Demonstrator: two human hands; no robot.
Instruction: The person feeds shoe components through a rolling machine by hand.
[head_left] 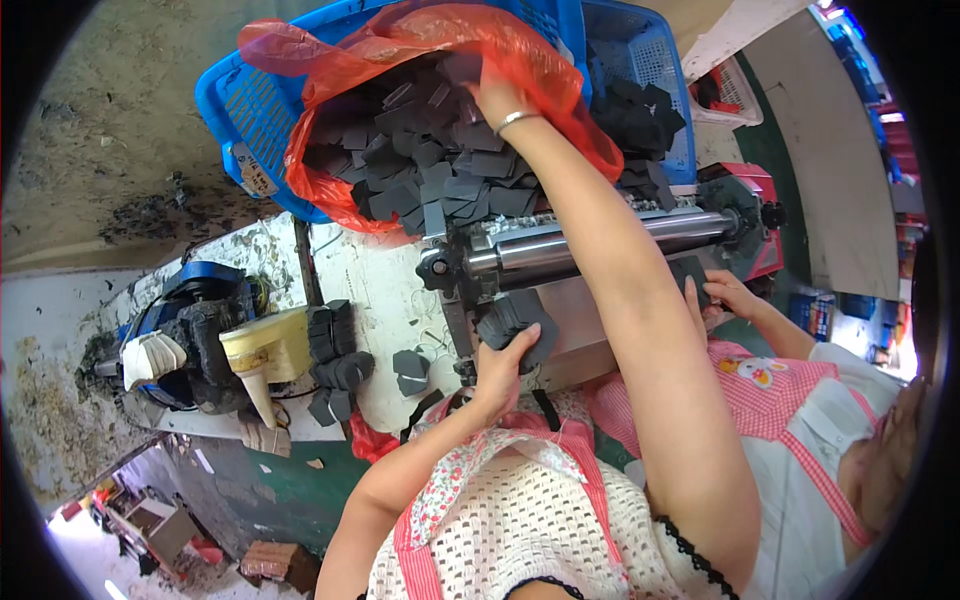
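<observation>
My left hand (500,375) is closed around a fanned stack of dark grey flat pieces (517,325), in front of the machine's metal rollers (610,240). My right arm stretches across those rollers. Its hand (497,100), with a bangle at the wrist, reaches into a red plastic bag (345,75). Inside lies a heap of similar dark grey pieces (440,150), touched by my right fingertips. Bag film and pieces partly cover those fingers, so their grip cannot be made out. The bag lines a blue plastic basket (262,115).
At right, a co-worker's hands (735,295) hold a dark piece (688,272) by the rollers. Another blue basket (640,50) stands behind. Small stacks of pieces (340,365) lie on the white bench left of me, beside a blue-and-black motor (200,310) and a cream container (270,345).
</observation>
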